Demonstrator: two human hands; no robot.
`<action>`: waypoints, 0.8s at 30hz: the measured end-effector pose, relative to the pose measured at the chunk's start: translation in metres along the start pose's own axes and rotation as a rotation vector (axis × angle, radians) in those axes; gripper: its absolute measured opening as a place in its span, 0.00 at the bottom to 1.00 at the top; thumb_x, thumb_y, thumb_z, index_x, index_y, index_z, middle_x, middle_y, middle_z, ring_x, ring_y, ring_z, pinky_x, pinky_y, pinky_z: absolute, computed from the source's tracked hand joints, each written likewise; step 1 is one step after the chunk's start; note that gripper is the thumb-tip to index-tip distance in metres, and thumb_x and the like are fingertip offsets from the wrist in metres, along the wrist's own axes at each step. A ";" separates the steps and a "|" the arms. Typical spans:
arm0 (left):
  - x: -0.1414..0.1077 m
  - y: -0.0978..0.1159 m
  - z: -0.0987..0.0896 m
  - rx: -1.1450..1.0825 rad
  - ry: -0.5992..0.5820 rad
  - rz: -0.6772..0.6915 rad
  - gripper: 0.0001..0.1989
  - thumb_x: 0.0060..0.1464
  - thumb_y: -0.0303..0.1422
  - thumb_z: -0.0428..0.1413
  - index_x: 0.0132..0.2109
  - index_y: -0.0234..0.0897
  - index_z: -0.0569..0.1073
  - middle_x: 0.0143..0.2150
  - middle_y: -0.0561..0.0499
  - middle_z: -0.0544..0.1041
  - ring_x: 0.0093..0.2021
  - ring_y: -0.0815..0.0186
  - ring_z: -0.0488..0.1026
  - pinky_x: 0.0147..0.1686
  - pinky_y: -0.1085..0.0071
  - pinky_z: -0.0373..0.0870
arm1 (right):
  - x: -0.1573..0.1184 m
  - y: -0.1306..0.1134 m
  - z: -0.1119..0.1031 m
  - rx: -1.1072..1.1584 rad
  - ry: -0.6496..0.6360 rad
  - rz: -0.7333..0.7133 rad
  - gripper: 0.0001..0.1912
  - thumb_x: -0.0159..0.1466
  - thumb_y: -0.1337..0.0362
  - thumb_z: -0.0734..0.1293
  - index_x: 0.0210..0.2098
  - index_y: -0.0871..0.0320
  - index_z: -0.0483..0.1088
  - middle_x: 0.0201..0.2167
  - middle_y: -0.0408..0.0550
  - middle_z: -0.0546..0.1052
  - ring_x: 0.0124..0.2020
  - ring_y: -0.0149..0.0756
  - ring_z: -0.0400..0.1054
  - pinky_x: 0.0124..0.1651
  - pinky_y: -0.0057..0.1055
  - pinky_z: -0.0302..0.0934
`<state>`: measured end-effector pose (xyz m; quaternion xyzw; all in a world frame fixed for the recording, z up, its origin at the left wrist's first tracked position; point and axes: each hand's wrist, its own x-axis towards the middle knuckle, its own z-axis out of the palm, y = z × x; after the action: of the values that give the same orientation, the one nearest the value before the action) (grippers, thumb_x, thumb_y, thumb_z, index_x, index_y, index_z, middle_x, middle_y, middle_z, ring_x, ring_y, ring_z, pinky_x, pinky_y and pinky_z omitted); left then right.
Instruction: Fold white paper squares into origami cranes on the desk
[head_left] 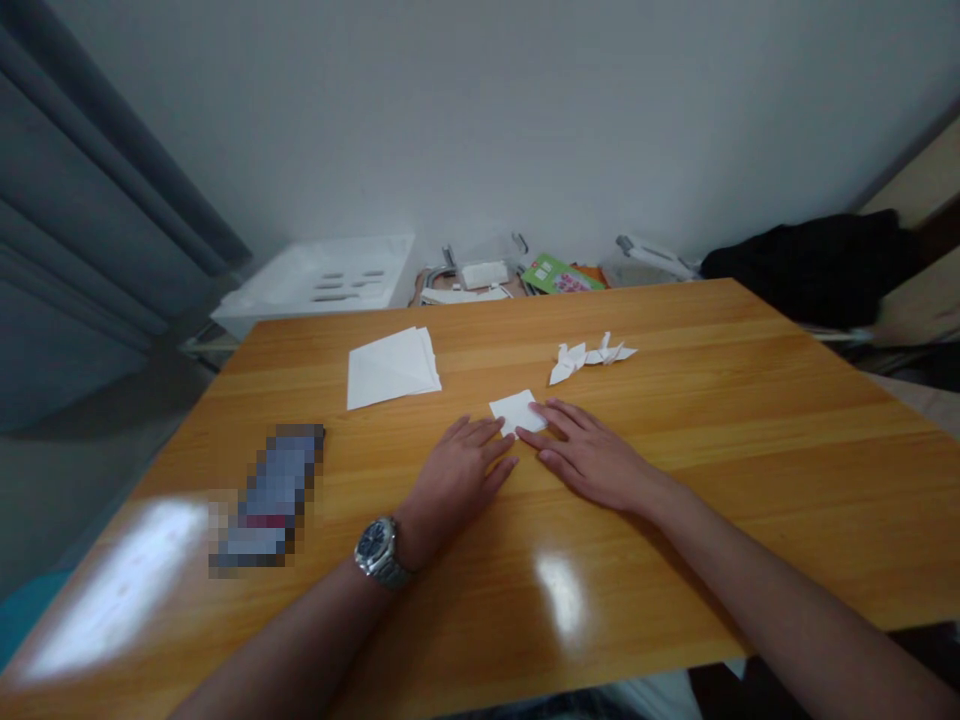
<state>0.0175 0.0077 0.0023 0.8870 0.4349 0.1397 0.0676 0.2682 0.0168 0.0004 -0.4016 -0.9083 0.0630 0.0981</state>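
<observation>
Paper square (517, 408), one, lies flat on the desk (675, 440), beneath the fingertips of two hands, left (466, 462) and right (592, 455), fingers spread and pressing, unclenched; two folded paper birds (590, 357) sit beyond.

Hands (466, 468) (592, 458): two. Watch (376, 546): one. Small paper (517, 407): one. Paper pile (392, 368): one. Paper birds (568, 361) (608, 352): two. Green book (557, 273): one. Worktop (480, 600): one.

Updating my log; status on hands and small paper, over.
Left hand, right hand: open, fingertips at small white paper. Paper lies flat. Two folded paper birds beyond, apart from it.
</observation>
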 end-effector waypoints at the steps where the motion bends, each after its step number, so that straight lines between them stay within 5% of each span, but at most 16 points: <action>1: 0.000 0.000 0.000 -0.001 0.000 -0.002 0.17 0.69 0.39 0.49 0.58 0.41 0.75 0.63 0.44 0.73 0.64 0.58 0.69 0.68 0.51 0.56 | -0.001 0.001 0.000 0.006 -0.003 0.007 0.24 0.76 0.54 0.54 0.68 0.46 0.61 0.73 0.49 0.55 0.73 0.48 0.47 0.71 0.54 0.50; 24: 0.000 0.000 0.000 0.053 -0.021 0.039 0.20 0.67 0.38 0.51 0.63 0.40 0.70 0.65 0.42 0.71 0.64 0.55 0.68 0.67 0.51 0.59 | -0.014 0.028 -0.007 0.028 -0.030 0.069 0.25 0.76 0.54 0.52 0.68 0.47 0.62 0.73 0.47 0.55 0.72 0.48 0.52 0.70 0.51 0.53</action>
<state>0.0172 0.0072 0.0023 0.8982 0.4205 0.1199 0.0458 0.2993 0.0256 -0.0003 -0.4302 -0.8945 0.0849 0.0878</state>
